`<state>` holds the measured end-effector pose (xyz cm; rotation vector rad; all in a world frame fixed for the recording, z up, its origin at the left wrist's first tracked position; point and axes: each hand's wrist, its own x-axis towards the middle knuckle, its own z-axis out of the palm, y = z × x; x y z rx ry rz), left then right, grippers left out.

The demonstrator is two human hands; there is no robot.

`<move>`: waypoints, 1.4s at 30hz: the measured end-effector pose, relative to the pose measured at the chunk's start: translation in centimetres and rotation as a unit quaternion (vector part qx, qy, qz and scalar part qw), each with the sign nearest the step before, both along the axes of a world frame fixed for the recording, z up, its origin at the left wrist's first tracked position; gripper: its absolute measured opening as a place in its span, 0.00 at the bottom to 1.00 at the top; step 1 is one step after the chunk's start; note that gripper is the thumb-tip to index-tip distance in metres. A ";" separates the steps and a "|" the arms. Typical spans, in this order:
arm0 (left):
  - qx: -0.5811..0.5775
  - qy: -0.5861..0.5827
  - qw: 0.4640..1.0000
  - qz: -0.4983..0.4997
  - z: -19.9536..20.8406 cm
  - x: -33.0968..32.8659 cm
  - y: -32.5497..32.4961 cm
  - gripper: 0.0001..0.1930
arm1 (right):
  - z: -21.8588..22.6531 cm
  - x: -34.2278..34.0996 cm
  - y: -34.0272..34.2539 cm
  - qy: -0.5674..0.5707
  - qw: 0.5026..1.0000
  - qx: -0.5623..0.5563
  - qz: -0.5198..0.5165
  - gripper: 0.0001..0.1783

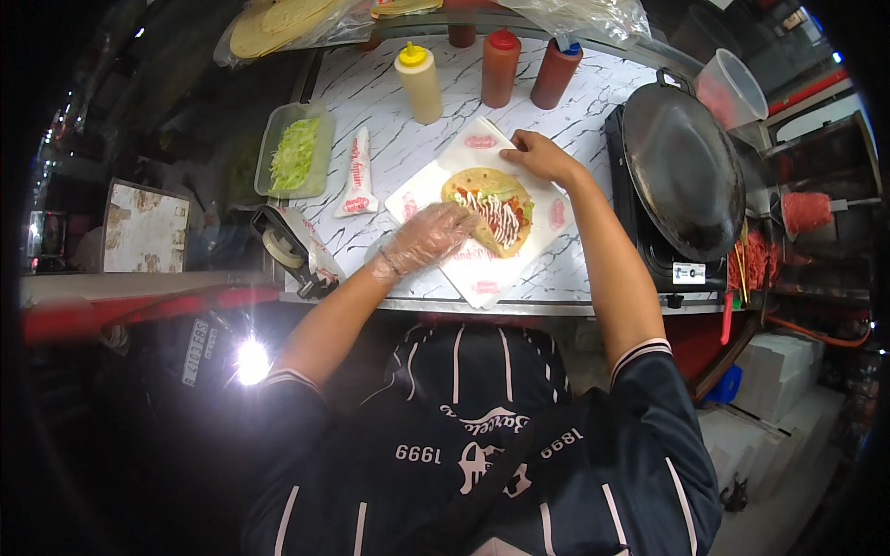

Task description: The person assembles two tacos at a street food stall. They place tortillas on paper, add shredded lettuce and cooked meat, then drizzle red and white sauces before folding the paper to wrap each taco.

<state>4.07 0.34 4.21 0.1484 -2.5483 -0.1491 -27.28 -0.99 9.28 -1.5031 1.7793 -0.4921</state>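
A round tortilla point(469, 179) lies flat on a white sheet of wrapping paper point(483, 284) with pink-red print. White sauce in zigzag lines, red sauce and bits of green cover its middle. My left hand point(431, 239), in a clear plastic glove, grips the tortilla's near-left edge, which is lifted and bent inward over the filling. At the paper's far right edge, my bare right hand point(545, 157) is closed with its fingertips on the sheet. Left of the paper lies a finished roll wrapped in printed paper point(359, 174).
Shredded lettuce fills a clear tub point(324, 176) at the left. A cream squeeze bottle point(420, 85), a red one point(502, 69) and a darker one point(557, 76) stand behind. A dark round pan point(684, 171) sits on the stove at right. A tape dispenser point(283, 248) rests near the front-left edge.
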 end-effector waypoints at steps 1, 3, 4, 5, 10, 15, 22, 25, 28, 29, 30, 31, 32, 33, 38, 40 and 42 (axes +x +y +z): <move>-0.020 -0.014 1.000 -0.011 0.3 -0.2 -0.2 0.20 | 0.3 0.1 0.6 -0.031 0.999 -0.026 -0.002 0.19; -0.010 -0.062 0.998 -0.007 0.9 -1.0 -0.9 0.20 | 1.1 0.8 1.8 -0.065 0.997 -0.036 -0.017 0.16; -0.010 -0.083 0.996 -0.011 1.2 -1.5 -1.2 0.20 | 1.5 1.3 2.5 -0.089 0.995 -0.040 -0.019 0.15; 0.046 -0.107 0.993 0.000 1.4 -2.0 -1.6 0.20 | 1.9 1.7 3.0 -0.093 0.994 -0.049 -0.009 0.14; -0.026 -0.007 0.992 0.123 2.5 -4.0 -1.7 0.18 | 3.0 3.9 5.3 -0.115 0.992 -0.058 -0.012 0.13; -0.026 -0.066 0.997 0.043 4.1 -4.0 -1.6 0.17 | 3.5 4.8 7.9 0.017 0.976 -0.208 -0.056 0.16; 0.094 -0.138 0.980 -0.104 2.8 -5.0 -3.6 0.21 | 1.7 8.1 20.2 0.136 0.905 -0.356 0.192 0.26; 0.097 -0.162 0.976 -0.104 2.1 -4.9 -2.9 0.22 | -1.2 9.7 23.1 0.173 0.897 -0.331 0.236 0.24; 0.112 -0.164 0.976 -0.090 2.9 -3.3 -0.5 0.22 | -2.8 10.4 23.8 0.176 0.900 -0.328 0.227 0.21; 0.121 -0.167 0.975 -0.087 3.5 -2.5 0.6 0.22 | -2.9 10.6 23.6 0.158 0.900 -0.347 0.213 0.20; 0.112 -0.138 0.981 -0.071 4.0 -1.6 1.7 0.22 | -2.9 10.6 23.4 0.144 0.906 -0.349 0.190 0.19; 0.106 -0.123 0.985 -0.055 4.5 -0.8 2.5 0.22 | -2.7 10.7 23.1 0.125 0.901 -0.381 0.166 0.18; 0.098 -0.106 0.989 -0.039 4.9 -0.3 3.0 0.22 | -2.4 10.8 22.9 0.121 0.917 -0.359 0.126 0.18; 0.125 -0.112 0.985 -0.040 5.2 0.3 3.3 0.24 | -2.2 11.0 22.6 0.109 0.921 -0.365 0.085 0.18; 0.124 -0.057 0.988 -0.070 3.3 1.0 3.9 0.19 | -1.4 11.7 21.1 0.171 0.912 -0.372 -0.002 0.16; 0.059 0.000 0.996 -0.067 1.7 0.8 4.0 0.15 | -1.0 11.7 20.3 0.256 0.897 -0.358 0.049 0.14; 0.146 0.015 0.988 -0.044 0.4 0.4 4.0 0.12 | -0.5 11.4 19.0 0.255 0.910 -0.321 0.058 0.12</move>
